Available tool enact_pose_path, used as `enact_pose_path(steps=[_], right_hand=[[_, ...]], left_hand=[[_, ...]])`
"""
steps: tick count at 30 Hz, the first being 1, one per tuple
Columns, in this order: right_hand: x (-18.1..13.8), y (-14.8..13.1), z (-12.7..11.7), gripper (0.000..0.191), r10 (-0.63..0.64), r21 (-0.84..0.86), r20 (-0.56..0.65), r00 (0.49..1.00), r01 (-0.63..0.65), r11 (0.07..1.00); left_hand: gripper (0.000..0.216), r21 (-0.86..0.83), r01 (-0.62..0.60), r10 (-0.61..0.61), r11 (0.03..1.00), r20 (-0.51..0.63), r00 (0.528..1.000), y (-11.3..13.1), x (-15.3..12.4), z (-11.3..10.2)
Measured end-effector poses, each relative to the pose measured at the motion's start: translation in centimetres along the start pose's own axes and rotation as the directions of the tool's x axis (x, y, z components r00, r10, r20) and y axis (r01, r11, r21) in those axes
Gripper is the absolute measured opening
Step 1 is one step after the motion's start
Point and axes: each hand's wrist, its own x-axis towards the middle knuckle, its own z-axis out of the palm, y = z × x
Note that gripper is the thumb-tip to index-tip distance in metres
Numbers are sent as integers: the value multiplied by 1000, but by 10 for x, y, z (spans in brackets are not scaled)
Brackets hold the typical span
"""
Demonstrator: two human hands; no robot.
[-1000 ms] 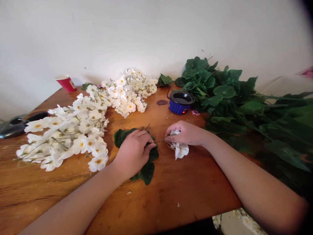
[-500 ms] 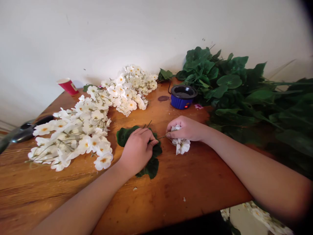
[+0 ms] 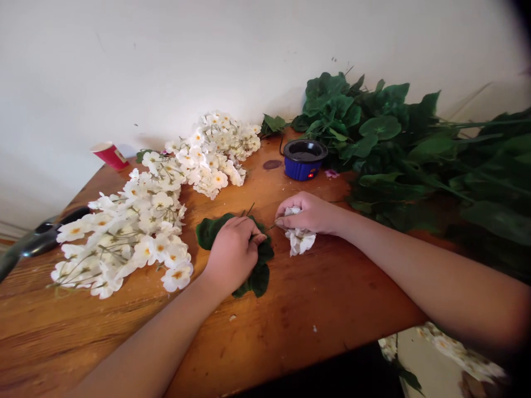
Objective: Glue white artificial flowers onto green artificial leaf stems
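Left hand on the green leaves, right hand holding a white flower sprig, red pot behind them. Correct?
No: the head view shows a blue pot; left hand, green leaves, right hand and white flower sprig are as stated.

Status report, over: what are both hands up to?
Left hand pinching green leaves. Right hand shut on white flower sprig. Thin stem between them. Blue pot behind, untouched.
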Motion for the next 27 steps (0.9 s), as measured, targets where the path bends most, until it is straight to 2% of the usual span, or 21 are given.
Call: enact_pose_path(steps=[6, 10, 14, 17, 20, 24, 27], right_hand=[[0, -2, -2, 24, -9, -25, -67, 998, 8, 1000], [2, 1, -4, 22, -14, 6, -58, 998, 15, 1000], [5, 5, -5, 25, 31, 94, -53, 998, -26, 995], [5, 4, -4, 27, 67, 232, -70, 995, -49, 971], [2, -1, -2, 28, 76, 415, -78, 994, -37, 909], [-3, -11, -2, 23, 15, 619, -51, 999, 20, 785], [-6, -16, -5, 21, -80, 723, -69, 994, 105, 683]], left_hand=[[19, -67, 27, -29, 997, -21, 999, 3, -1, -5], [17, -76, 16, -19, 997, -30, 999, 7, -1, -8], [18, -93, 22, -26, 995, -42, 999, 10, -2, -11], [16, -115, 19, -29, 993, -82, 996, 10, -4, -13], [9, -109, 7, -23, 994, -150, 988, 10, -7, -16], [29, -27, -6, -1, 1000, -231, 973, 13, -9, -24], [41, 60, 40, -25, 997, -233, 972, 15, -9, -30]])
